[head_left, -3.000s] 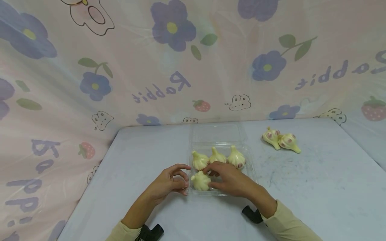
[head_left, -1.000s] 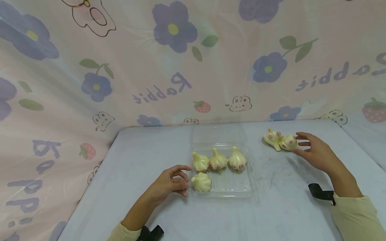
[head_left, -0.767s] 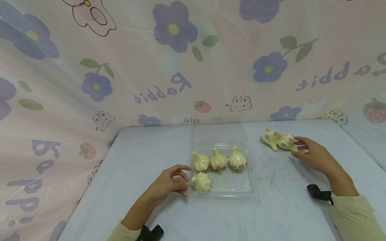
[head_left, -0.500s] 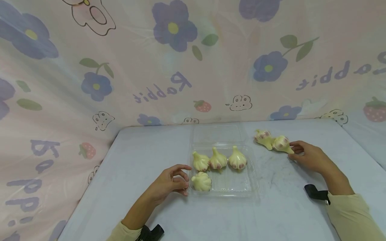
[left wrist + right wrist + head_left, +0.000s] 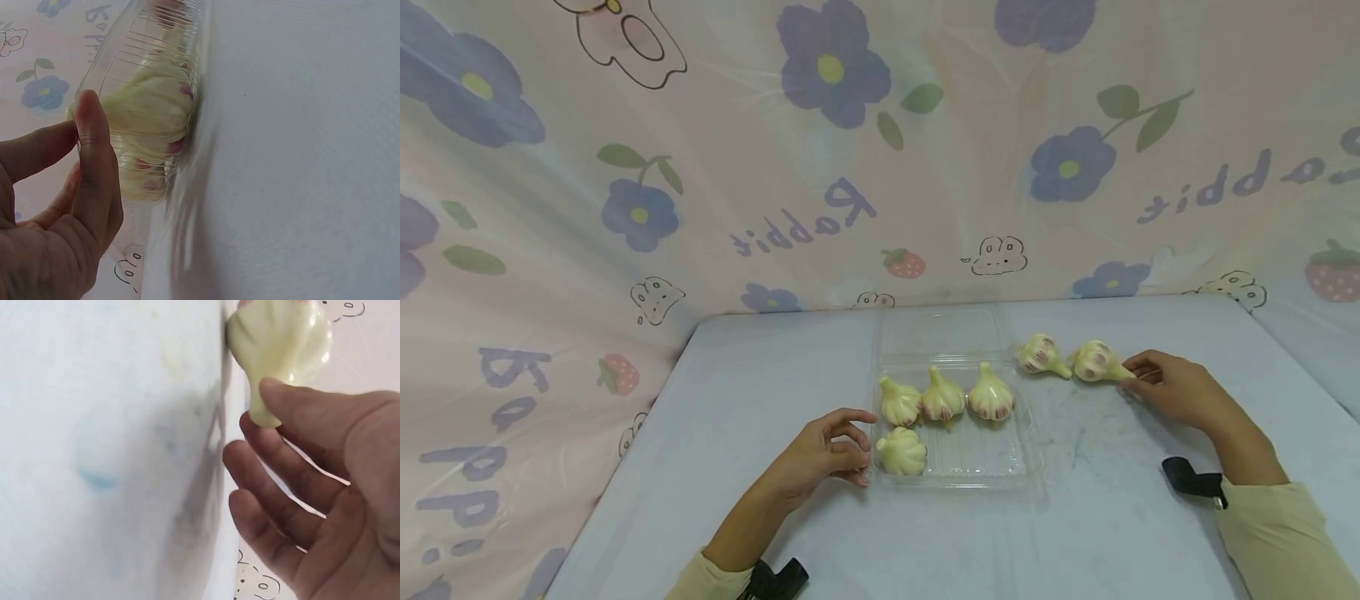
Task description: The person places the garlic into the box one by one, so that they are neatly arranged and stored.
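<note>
My right hand (image 5: 1180,390) pinches the stem of a garlic bulb (image 5: 1096,362) between thumb and fingertips at the table's back right. In the right wrist view, the thumb lies over that pale stem, with the other fingers spread loosely. Just left of it, a second garlic bulb (image 5: 1042,356) lies on its side, near the container's corner. My left hand (image 5: 823,454) pinches the left rim of a clear plastic container (image 5: 977,457). Inside, three bulbs form the back row, including a middle bulb (image 5: 942,395), and a paler bulb (image 5: 901,452) sits front left.
The container's clear lid (image 5: 940,333) lies folded back behind it. A white table (image 5: 955,550) extends around everything, and a patterned curtain (image 5: 955,192) hangs along its back and left side. Black wrist cameras (image 5: 1191,481) sit at both wrists.
My right hand has moved from the container to the two loose bulbs and taken one by its stem. Both bulbs have shifted left and now lie slightly apart. The left hand has stayed put.
</note>
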Demonstrator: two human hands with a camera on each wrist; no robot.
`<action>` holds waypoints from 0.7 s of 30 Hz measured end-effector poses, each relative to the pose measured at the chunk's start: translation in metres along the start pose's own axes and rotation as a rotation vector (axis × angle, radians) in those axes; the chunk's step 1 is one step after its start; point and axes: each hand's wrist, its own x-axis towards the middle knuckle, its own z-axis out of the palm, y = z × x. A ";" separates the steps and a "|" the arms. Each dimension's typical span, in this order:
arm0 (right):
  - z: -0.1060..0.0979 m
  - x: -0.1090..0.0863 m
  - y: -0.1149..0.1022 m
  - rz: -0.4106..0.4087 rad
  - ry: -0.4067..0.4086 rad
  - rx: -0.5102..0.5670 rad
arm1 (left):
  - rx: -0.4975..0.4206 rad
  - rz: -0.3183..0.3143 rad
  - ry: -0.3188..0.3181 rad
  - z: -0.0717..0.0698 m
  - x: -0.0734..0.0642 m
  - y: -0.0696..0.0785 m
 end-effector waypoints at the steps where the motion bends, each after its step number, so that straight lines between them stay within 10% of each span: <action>1: -0.001 -0.001 0.001 -0.002 0.006 0.005 | 0.001 0.001 -0.001 0.000 0.000 0.000; 21: -0.024 -0.013 -0.015 -0.137 0.197 0.095 | 0.005 0.021 -0.007 0.001 -0.001 0.000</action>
